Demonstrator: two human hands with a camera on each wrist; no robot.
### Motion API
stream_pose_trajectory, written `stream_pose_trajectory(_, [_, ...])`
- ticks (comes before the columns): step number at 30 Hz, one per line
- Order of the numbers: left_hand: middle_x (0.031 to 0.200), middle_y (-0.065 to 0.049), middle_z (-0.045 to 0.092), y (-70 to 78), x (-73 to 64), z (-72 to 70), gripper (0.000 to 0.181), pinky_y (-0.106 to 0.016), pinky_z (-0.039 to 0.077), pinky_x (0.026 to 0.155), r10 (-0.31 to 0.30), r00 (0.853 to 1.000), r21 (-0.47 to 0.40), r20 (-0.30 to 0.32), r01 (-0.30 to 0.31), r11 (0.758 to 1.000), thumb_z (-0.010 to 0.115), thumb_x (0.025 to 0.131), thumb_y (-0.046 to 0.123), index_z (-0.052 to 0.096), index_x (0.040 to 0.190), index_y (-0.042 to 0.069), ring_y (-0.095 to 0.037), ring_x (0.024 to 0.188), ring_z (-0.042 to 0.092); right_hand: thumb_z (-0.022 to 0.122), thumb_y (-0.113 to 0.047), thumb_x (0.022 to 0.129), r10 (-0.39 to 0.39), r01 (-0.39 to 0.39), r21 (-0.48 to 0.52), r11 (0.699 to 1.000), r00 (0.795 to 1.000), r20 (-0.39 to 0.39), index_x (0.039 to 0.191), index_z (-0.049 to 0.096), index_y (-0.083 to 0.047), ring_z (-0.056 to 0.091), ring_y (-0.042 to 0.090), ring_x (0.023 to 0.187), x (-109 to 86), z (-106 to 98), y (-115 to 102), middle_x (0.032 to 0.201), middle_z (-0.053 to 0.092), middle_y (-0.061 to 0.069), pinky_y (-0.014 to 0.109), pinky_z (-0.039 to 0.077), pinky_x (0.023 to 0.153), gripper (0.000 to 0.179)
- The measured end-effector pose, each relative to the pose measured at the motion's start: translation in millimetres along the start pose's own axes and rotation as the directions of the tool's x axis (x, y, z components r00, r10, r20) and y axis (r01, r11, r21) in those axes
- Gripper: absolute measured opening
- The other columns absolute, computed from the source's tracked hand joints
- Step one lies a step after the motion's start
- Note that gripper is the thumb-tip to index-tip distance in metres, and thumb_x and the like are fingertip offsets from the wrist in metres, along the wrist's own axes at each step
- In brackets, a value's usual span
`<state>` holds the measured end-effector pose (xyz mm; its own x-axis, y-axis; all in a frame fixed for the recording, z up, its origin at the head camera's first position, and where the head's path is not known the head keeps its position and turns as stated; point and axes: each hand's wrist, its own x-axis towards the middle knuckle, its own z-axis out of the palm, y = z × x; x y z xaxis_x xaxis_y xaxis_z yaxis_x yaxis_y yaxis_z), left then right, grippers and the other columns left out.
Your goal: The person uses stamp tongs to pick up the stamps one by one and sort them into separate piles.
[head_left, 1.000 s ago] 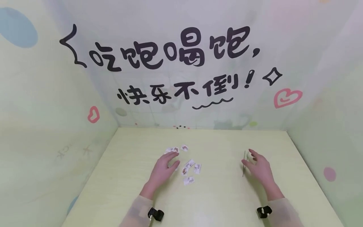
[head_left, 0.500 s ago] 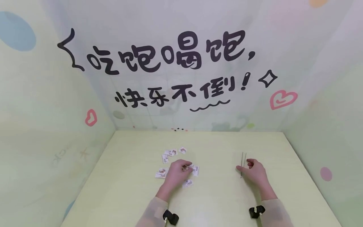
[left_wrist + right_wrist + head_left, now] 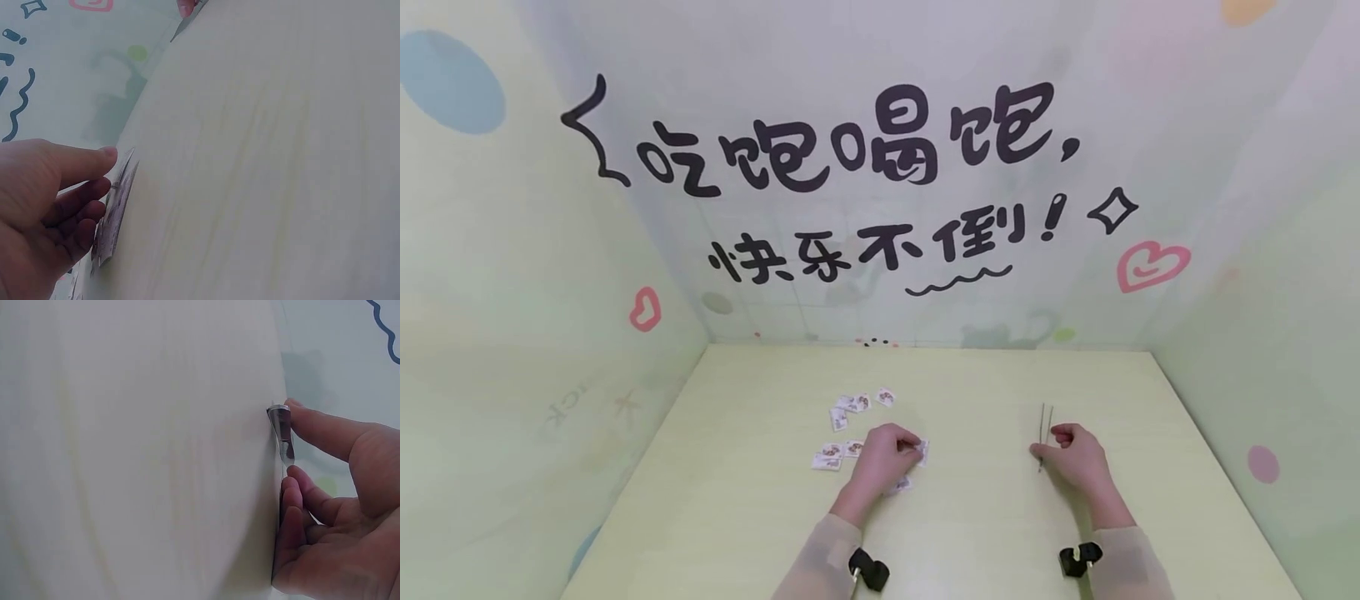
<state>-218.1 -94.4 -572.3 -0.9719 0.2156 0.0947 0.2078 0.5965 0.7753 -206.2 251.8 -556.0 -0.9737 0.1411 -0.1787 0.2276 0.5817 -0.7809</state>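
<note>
Several small white printed cards (image 3: 829,452) lie scattered left of centre on the table in the head view. My left hand (image 3: 886,454) pinches at cards (image 3: 115,212) with thumb and index finger; its body hides part of this group. In the left wrist view, two thin cards stand out just past the fingertips. A pair of thin metal tweezers (image 3: 1042,421) lies at the right, its two prongs spread and directed toward the back wall. My right hand (image 3: 1071,454) holds it lightly, thumb and index finger on either side. The blunt metal end (image 3: 280,419) shows beside the thumb.
More printed cards (image 3: 852,403) lie farther back on the table (image 3: 970,517), with one single card (image 3: 886,397) to their right. Printed cloth walls (image 3: 865,308) enclose the table at the back and both sides. Black wrist cameras (image 3: 1081,560) sit on both sleeves.
My left hand has left the back-left cards and moved right and nearer to the middle group, its fingertips now drawn together. My right hand has slid slightly nearer along the tweezers, which stay in place.
</note>
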Motion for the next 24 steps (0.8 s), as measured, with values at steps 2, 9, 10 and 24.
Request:
stream_pose_trajectory(2, [0.097, 0.001, 0.073, -0.5, 1.3, 0.3, 0.013, -0.031, 0.057, 0.078, -0.002, 1.0, 0.006, 0.003, 0.002, 1.0, 0.085, 0.09, 0.007, 0.082, 0.102, 0.008, -0.012, 0.088, 0.063, 0.08, -0.023, 0.096, 0.0, 0.0, 0.008, 1.0, 1.0, 0.004, 0.138, 0.053, 0.014, 0.055, 0.042, 0.117, 1.5, -0.1, -0.2, 0.127, 0.058, 0.03, 0.055, 0.048, 0.1, 0.062])
stream_pose_trajectory(9, [0.1, -0.003, 0.074, -2.2, 4.2, -0.3, 0.015, -0.037, 0.06, 0.086, -0.009, 1.0, 0.024, 0.026, 0.008, 1.0, 0.086, 0.088, 0.006, 0.082, 0.103, 0.006, -0.019, 0.093, 0.068, 0.078, -0.02, 0.097, -0.002, 0.002, 0.015, 1.0, 1.0, 0.002, 0.137, 0.054, 0.014, 0.057, 0.042, 0.116, 4.1, 1.4, -0.1, 0.126, 0.059, 0.03, 0.053, 0.049, 0.098, 0.058])
stream_pose_trajectory(10, [0.1, -0.003, 0.075, -2.5, 4.5, -0.5, 0.016, -0.037, 0.06, 0.086, -0.013, 0.999, 0.023, 0.031, 0.012, 1.0, 0.086, 0.088, 0.006, 0.082, 0.103, 0.006, -0.019, 0.093, 0.068, 0.078, -0.02, 0.097, -0.001, 0.001, 0.01, 1.0, 1.0, -0.001, 0.136, 0.054, 0.014, 0.057, 0.041, 0.115, 3.8, 1.8, -0.3, 0.125, 0.059, 0.029, 0.052, 0.049, 0.097, 0.057])
stream_pose_trajectory(24, [0.09, 0.005, 0.072, -3.9, 8.2, -2.6, 0.015, -0.031, 0.056, 0.078, -0.047, 0.997, 0.0, 0.059, 0.047, 0.999, 0.09, 0.086, 0.01, 0.082, 0.099, 0.009, -0.011, 0.083, 0.061, 0.066, -0.014, 0.102, -0.066, 0.06, -0.118, 0.991, 0.996, -0.054, 0.116, 0.063, 0.013, 0.063, 0.036, 0.093, 5.3, 0.6, -3.7, 0.1, 0.067, 0.021, 0.049, 0.05, 0.083, 0.031])
